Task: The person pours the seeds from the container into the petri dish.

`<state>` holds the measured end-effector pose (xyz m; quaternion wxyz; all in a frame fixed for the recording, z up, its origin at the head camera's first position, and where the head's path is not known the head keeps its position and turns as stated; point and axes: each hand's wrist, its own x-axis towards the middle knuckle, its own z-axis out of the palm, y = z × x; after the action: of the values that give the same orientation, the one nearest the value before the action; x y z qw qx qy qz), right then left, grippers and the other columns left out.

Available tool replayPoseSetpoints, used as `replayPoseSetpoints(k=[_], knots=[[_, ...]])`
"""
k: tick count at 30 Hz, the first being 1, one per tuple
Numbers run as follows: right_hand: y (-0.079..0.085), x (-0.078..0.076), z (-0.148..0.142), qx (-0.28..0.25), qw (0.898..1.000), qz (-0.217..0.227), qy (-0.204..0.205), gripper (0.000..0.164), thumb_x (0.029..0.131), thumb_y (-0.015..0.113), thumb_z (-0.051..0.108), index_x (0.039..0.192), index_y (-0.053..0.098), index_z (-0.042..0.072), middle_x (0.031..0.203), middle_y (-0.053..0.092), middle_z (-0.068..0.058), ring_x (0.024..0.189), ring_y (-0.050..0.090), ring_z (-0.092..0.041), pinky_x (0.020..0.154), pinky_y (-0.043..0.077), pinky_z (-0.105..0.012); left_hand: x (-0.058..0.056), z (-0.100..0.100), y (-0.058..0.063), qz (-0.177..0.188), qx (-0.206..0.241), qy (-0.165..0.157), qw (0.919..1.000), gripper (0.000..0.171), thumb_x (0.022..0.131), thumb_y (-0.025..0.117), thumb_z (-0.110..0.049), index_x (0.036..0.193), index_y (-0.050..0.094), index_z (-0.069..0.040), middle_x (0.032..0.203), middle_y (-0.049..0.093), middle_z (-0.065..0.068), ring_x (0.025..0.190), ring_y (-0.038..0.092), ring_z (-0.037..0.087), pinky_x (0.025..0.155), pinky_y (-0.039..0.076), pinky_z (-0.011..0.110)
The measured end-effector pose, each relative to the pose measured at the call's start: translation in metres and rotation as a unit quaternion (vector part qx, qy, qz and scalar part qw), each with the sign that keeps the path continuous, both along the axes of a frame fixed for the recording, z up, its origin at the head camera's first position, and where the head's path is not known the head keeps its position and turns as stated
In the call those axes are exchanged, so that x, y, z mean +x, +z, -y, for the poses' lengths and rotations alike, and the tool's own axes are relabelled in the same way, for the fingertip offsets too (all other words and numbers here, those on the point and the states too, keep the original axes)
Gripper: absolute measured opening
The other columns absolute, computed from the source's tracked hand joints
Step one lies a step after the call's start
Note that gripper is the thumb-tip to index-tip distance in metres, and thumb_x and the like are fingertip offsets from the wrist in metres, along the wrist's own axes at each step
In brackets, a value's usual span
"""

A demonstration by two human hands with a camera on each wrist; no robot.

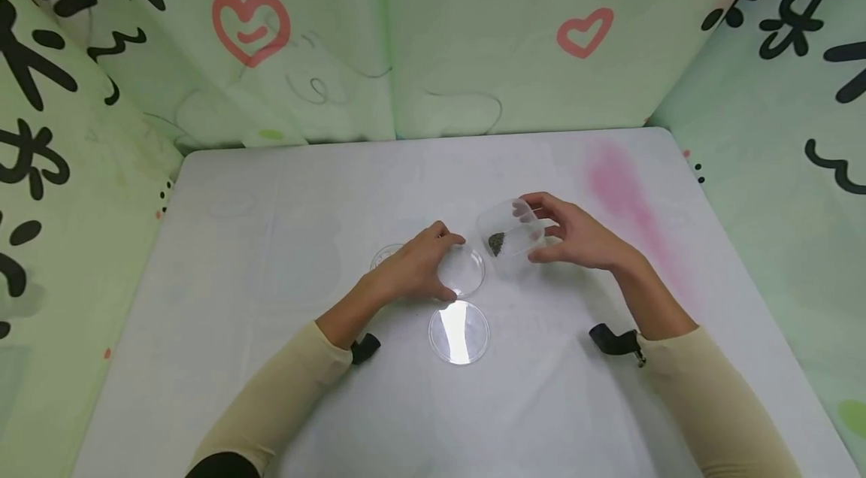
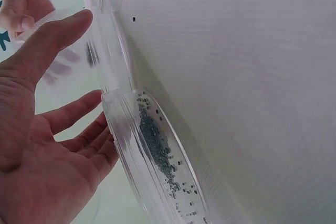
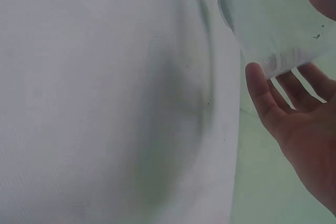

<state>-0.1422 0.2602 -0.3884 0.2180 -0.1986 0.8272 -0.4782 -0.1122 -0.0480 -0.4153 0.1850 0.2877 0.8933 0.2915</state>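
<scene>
My right hand (image 1: 575,234) grips a clear plastic tub (image 1: 524,237), tilted to the left, with small dark granules (image 1: 497,243) gathered at its lower left corner. The tub's wall also shows between thumb and fingers in the right wrist view. Just left of it, my left hand (image 1: 422,264) holds a clear round dish (image 1: 467,270) on the table by its rim, thumb at the near side and forefinger at the far side. Another round dish (image 1: 384,254) lies partly hidden behind that hand; dark granules (image 2: 157,148) are spread inside it in the left wrist view.
A clear round dish or lid (image 1: 458,332) lies nearer the front, reflecting light. One dark granule (image 2: 134,19) sits loose on the white tabletop (image 1: 271,260). Green curtains (image 1: 440,34) with drawings and writing hang behind and at both sides.
</scene>
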Motion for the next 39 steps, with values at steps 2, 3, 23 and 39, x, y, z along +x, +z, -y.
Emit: replayPoseSetpoints(k=[2, 3, 23, 39], knots=[[0.002, 0.001, 0.000, 0.006, 1.000, -0.002, 0.017, 0.074, 0.083, 0.082, 0.001, 0.149, 0.048, 0.010, 0.144, 0.055, -0.009, 0.135, 0.050, -0.029, 0.107, 0.048, -0.040, -0.001, 0.000, 0.000, 0.001, 0.002, -0.001, 1.0000, 0.088, 0.073, 0.096, -0.021, 0.148, 0.053, -0.004, 0.131, 0.053, 0.014, 0.121, 0.056, 0.026, 0.107, 0.049, 0.038], [0.004, 0.001, 0.000, 0.007, 1.000, -0.001, 0.027, 0.074, 0.084, 0.081, 0.001, 0.149, 0.048, 0.010, 0.144, 0.056, -0.011, 0.135, 0.050, -0.030, 0.107, 0.048, -0.039, -0.001, 0.000, 0.000, 0.001, 0.003, -0.002, 1.0000, 0.088, 0.073, 0.096, -0.021, 0.147, 0.053, -0.004, 0.131, 0.053, 0.014, 0.121, 0.057, 0.026, 0.107, 0.050, 0.038], [0.011, 0.000, 0.013, 0.051, 0.993, -0.056, 0.089, 0.072, 0.081, 0.086, 0.009, 0.147, 0.055, 0.011, 0.136, 0.061, -0.011, 0.122, 0.056, -0.023, 0.098, 0.053, -0.038, 0.000, 0.001, -0.003, -0.004, 0.004, -0.002, 1.0000, 0.087, 0.073, 0.096, -0.023, 0.147, 0.054, -0.004, 0.129, 0.053, 0.013, 0.116, 0.056, 0.025, 0.103, 0.051, 0.037], [0.027, -0.007, 0.027, 0.110, 0.983, -0.094, 0.110, 0.067, 0.078, 0.088, 0.015, 0.140, 0.062, 0.012, 0.125, 0.065, -0.001, 0.113, 0.057, -0.020, 0.095, 0.052, -0.046, -0.002, 0.001, -0.002, 0.000, 0.005, -0.001, 1.0000, 0.088, 0.073, 0.096, -0.022, 0.147, 0.053, -0.004, 0.128, 0.053, 0.012, 0.115, 0.056, 0.023, 0.103, 0.051, 0.035]])
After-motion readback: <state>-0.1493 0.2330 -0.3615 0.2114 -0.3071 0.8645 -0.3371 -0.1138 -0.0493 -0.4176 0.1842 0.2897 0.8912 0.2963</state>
